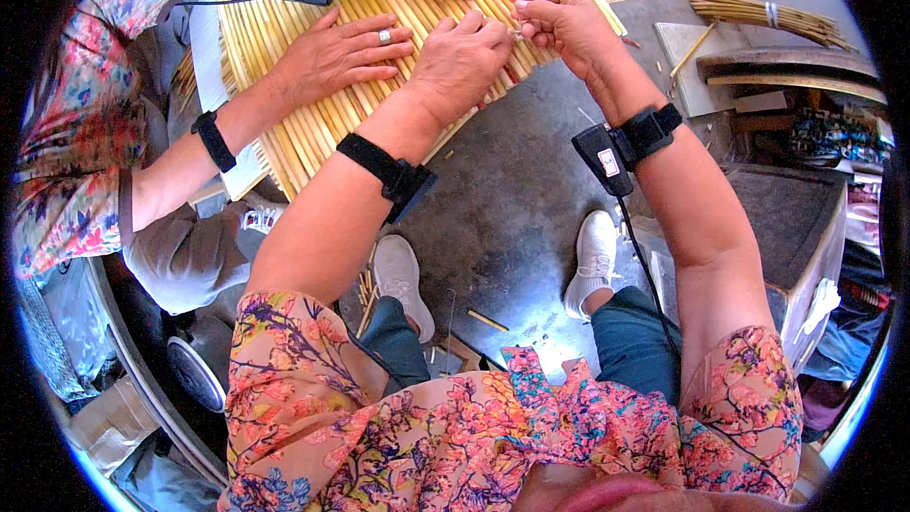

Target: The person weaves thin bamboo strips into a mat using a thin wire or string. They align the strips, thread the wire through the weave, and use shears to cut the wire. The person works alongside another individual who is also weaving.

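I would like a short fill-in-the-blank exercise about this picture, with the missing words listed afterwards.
1. Of the person's left hand and right hand, the one nearer to the tied bundle is the ____ hand.
2. The co-worker's lower hand wears a ____ on one finger.
3. The person's left shoe and right shoe are ____ in colour.
4. The sticks under the hands are mostly ____ in colour.

Missing words: right; ring; white; yellow.

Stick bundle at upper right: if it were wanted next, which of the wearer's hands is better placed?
Probably the right hand: it is nearer the stick bundle, while the left hand, over the yellow sticks, would have to reach past the right.
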A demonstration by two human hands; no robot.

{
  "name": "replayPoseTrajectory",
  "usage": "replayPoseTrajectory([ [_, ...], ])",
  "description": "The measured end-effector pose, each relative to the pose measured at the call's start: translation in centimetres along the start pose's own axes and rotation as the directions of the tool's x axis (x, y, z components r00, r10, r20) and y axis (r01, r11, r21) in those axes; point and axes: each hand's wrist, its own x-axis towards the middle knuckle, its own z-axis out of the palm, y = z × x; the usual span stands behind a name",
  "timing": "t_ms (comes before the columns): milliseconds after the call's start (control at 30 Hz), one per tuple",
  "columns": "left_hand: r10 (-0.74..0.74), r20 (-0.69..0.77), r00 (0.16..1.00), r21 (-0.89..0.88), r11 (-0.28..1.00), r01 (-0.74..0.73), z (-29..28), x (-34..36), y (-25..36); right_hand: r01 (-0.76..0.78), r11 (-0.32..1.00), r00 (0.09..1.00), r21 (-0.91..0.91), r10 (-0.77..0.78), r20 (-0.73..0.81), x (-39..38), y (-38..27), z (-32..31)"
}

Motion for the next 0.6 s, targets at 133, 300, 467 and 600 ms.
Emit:
replayPoseTrajectory([
  [133,-0.013,-0.025,1.000,-0.010,1.000,0.013,-0.2,0.1,0.2,0.070,0.992,0.997,-0.101,-0.067,0.024,0.2,-0.2,-0.1],
  [300,-0.008,-0.011,1.000,-0.006,1.000,0.008,-0.2,-0.1,0.0,0.119,0.989,0.991,-0.091,-0.124,-0.054,0.7,-1.2,-0.2],
  [467,-0.005,0.012,1.000,-0.005,1.000,0.005,-0.4,0.2,0.2,0.092,0.973,0.977,0.213,-0.047,-0.209,2.4,-1.1,-3.0],
  [600,-0.001,0.021,1.000,-0.023,1.000,0.001,-0.4,0.3,0.2,0.082,0.981,0.964,0.178,-0.033,-0.262,3.2,-0.4,-4.4],
])
